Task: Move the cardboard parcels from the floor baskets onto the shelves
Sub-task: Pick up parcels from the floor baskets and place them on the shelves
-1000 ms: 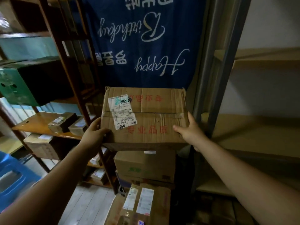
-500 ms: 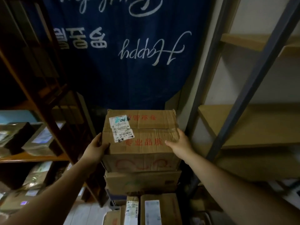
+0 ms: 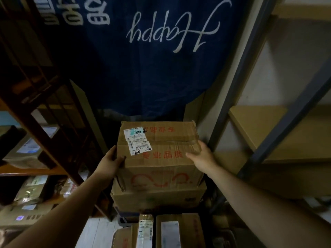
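Observation:
A cardboard parcel [image 3: 161, 158] with red print and a white shipping label sits on top of a wider cardboard box [image 3: 157, 198], between two shelf units. My left hand [image 3: 110, 162] grips its left side with the thumb on the top edge. My right hand [image 3: 203, 156] lies on its right top corner with the fingers fairly straight. More parcels [image 3: 168, 230] with labels lie below, at the bottom of the view; what holds them is hidden.
A brown wooden shelf unit [image 3: 43, 122] with dark packets and boxes stands at the left. A grey metal rack with pale bare boards [image 3: 286, 133] stands at the right. A dark blue "Happy Birthday" banner [image 3: 152, 59] hangs behind the stack.
The parcel has gone down from mid-air onto the wider box. The view has tilted up and closer. My right hand has shifted from the side onto the top corner.

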A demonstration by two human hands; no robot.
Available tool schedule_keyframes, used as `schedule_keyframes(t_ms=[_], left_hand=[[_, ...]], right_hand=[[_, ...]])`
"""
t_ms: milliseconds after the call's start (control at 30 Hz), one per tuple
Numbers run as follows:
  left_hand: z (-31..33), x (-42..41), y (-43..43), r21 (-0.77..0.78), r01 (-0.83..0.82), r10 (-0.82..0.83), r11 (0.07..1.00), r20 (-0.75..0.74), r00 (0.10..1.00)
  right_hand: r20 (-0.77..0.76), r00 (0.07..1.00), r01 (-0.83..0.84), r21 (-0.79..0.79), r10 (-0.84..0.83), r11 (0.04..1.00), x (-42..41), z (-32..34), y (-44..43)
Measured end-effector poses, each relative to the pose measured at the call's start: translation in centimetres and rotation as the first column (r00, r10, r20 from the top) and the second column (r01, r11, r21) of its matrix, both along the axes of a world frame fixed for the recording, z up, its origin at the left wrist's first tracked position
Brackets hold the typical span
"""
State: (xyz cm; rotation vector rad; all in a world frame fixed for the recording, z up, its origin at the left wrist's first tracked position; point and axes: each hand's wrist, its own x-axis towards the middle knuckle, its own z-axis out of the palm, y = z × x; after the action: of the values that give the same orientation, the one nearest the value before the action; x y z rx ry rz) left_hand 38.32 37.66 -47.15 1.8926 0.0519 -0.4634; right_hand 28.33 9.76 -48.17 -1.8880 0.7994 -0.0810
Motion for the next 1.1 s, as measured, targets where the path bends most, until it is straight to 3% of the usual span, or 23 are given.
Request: schedule_keyframes(t_ms=[67,133,200,233,300,400,700,933,1100], left_hand=[[-0.1,0.8,-0.3,0.059,0.02,-0.021,0.998,0.009,1.0],[0.1,1.4,-0.9,0.272,0.077,-0.105,0.959,0.089,0.99],[0.5,1.7,-2.1,0.619,0.155,-0.358,0.77,0.217,0.908],[0.6,1.8,-2.9,0.726,0.183,-0.489,0.663,0.234,0.84],[0.4,1.9,-4.5,0.829,0.232,-0.625,0.509,0.171,0.762],[-0.6,2.2,-5.4,0.884,0.249,-0.651,0.397,0.079,0.755],[0.1,2.1,-5.8,0.902,0.293,-0.633,0.316,-0.03,0.773],[5.4,-1.9,-7.4,0.865,0.314,-0.622,0.391,-0.003,0.783],[9.4,-5.4,-9.4,0.83,0.332,-0.669,0.447,0.064,0.741]], right_hand=[[-0.034,0.999,-0.019,-0.028,0.018,0.999,0.4,0.0,-0.2],[-0.15,0.985,-0.113,-0.21,0.082,0.971,0.5,0.4,-0.1],[-0.317,0.934,-0.319,-0.532,0.165,0.784,0.9,1.3,0.6],[-0.357,0.91,-0.397,-0.609,0.21,0.687,1.3,1.9,1.2],[-0.443,0.851,-0.516,-0.6,0.283,0.611,2.5,2.3,2.6],[-0.557,0.774,-0.606,-0.512,0.301,0.609,3.5,0.9,3.1],[-0.597,0.742,-0.633,-0.475,0.305,0.611,3.6,0.9,3.0],[-0.484,0.801,-0.577,-0.467,0.353,0.67,0.2,7.0,1.4],[-0.462,0.754,-0.641,-0.358,0.468,0.679,-4.9,11.4,-0.5]])
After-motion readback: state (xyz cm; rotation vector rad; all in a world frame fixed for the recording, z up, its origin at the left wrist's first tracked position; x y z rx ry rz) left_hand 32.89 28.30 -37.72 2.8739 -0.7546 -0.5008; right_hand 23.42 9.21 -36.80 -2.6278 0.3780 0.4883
